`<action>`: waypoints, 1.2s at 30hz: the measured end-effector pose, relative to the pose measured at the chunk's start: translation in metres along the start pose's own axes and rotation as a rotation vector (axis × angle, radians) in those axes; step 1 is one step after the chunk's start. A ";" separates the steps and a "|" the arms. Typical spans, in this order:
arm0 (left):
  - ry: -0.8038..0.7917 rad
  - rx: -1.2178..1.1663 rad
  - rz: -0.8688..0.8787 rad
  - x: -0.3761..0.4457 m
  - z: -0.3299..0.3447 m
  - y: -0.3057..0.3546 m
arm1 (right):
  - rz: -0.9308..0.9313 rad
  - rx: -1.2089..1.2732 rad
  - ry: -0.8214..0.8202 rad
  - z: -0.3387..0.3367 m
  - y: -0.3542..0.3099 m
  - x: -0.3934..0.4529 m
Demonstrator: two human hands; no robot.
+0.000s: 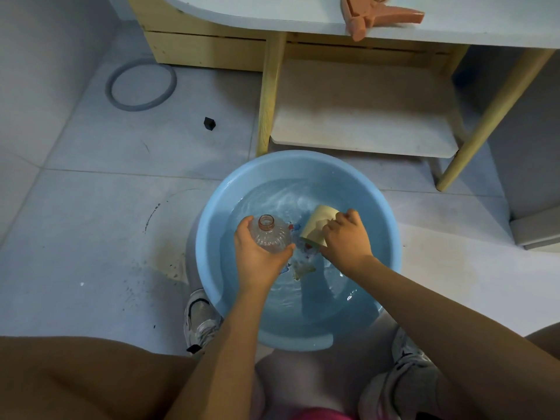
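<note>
Gripping bottle [270, 234] and sponge [318, 227], hands hover over basin [212, 213].

I log the basin [212, 225] as light blue, plain. The bottle [272, 234] in it reads clear with a ribbed pattern on the shoulder; its neck is tinted orange-pink. The beige object [318, 227] at the bottle's 3 o'clock is pale yellow-beige, unpatterned. I note red and blue flecks [291, 227] between them.

Floor tiles [91, 222]: pale grey, with dark speckles and a brownish stain at the basin's 8 o'clock.
Ring [141, 84], frame 10 o'clock: grey.
Small cube [209, 123]: black.
Table legs [269, 95]: light yellow wood. Tabletop [272, 13]: white.
Tool [381, 13], 1 o'clock: salmon-orange.
Shoes [200, 319]: white-grey with black marks.
</note>
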State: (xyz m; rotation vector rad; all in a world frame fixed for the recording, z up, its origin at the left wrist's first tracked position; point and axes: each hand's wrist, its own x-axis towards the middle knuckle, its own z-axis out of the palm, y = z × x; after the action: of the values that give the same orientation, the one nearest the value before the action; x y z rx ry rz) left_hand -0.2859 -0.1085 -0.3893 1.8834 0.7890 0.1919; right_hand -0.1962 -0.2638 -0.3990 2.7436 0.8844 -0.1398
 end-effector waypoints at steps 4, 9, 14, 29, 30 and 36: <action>0.002 -0.002 -0.005 0.000 -0.001 0.001 | 0.110 0.163 0.014 -0.013 0.007 -0.005; 0.001 0.007 -0.001 0.002 0.001 0.003 | 0.401 0.340 0.003 -0.028 0.026 0.002; -0.017 0.021 0.022 -0.001 0.007 0.007 | 0.588 0.676 -0.084 -0.040 0.047 0.007; -0.039 0.036 0.043 -0.005 0.018 0.018 | 0.367 0.959 0.388 -0.079 0.038 -0.001; -0.043 0.034 0.040 -0.006 0.018 0.018 | 0.356 0.948 0.416 -0.081 0.036 -0.001; -0.048 0.043 0.029 -0.005 0.019 0.020 | 0.289 0.864 0.534 -0.085 0.032 0.000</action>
State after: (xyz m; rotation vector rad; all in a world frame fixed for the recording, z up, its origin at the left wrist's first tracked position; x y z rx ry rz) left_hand -0.2724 -0.1315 -0.3796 1.9339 0.7385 0.1487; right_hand -0.1760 -0.2662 -0.3104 3.7899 0.5974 0.3750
